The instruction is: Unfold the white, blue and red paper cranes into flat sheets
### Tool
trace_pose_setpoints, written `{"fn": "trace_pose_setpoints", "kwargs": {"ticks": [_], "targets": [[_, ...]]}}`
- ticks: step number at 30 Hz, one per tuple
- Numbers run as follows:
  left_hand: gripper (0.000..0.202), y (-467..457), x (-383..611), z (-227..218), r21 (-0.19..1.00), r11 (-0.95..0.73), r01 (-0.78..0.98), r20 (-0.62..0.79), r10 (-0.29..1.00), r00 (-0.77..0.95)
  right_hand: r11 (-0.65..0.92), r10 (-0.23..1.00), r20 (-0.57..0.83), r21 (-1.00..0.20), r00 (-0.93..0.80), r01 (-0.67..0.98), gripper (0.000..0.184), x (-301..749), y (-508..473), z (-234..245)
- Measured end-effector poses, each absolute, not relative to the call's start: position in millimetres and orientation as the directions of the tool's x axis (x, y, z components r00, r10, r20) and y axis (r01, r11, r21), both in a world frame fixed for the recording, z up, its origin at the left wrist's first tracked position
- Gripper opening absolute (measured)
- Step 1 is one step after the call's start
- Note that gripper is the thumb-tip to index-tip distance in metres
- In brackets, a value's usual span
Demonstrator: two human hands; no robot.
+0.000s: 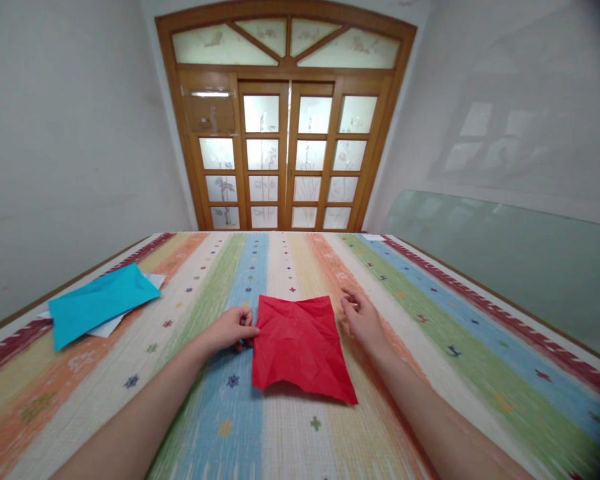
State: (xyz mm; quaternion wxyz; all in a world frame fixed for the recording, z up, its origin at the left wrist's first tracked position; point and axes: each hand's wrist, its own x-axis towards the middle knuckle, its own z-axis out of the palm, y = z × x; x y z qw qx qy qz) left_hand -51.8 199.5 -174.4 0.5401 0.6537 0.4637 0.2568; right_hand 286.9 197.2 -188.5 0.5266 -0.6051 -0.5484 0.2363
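A creased red paper square (297, 348) lies flat on the striped cloth (260, 433) in front of me. My left hand (233, 328) is curled at the sheet's left edge, its fingertips pinching that edge. My right hand (361, 319) rests just off the sheet's right edge, near the far right corner, with its fingers loosely bent and apart and nothing in them. The near edge of the red sheet lifts slightly off the cloth.
A turquoise paper sheet (97, 303) lies on a few white sheets (107, 327) at the far left of the cloth. A pale green glass panel (505, 260) leans along the right wall. A wooden glazed door (285, 153) stands beyond the far edge.
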Motion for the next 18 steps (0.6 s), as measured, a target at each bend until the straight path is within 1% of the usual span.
{"fn": "trace_pose_setpoints", "kwargs": {"ticks": [5, 9, 13, 15, 18], "targets": [[0.042, 206, -54, -176, 0.968, 0.014, 0.251, -0.097, 0.941, 0.323, 0.160, 0.915, 0.297, -0.888, 0.274, 0.430, 0.049, 292, 203, -197], [0.038, 218, -66, -167, 0.975, -0.008, 0.223, -0.033, 0.984, 0.176, 0.162, 0.907, 0.314, -0.875, 0.281, 0.456, 0.047, 296, 203, -198], [0.033, 236, -93, -158, 0.965, 0.005, 0.264, 0.001, 1.000, -0.023, 0.178, 0.903, 0.341, -0.851, 0.262, 0.494, 0.040, 298, 204, -200], [0.030, 244, -113, -153, 0.954, 0.027, 0.298, 0.009, 0.993, -0.118, 0.184, 0.905, 0.347, -0.841, 0.245, 0.509, 0.037, 298, 204, -201], [0.021, 251, -151, -139, 0.938, 0.073, 0.340, 0.018, 0.966, -0.258, 0.179, 0.910, 0.343, -0.830, 0.231, 0.529, 0.036, 299, 205, -204]]}}
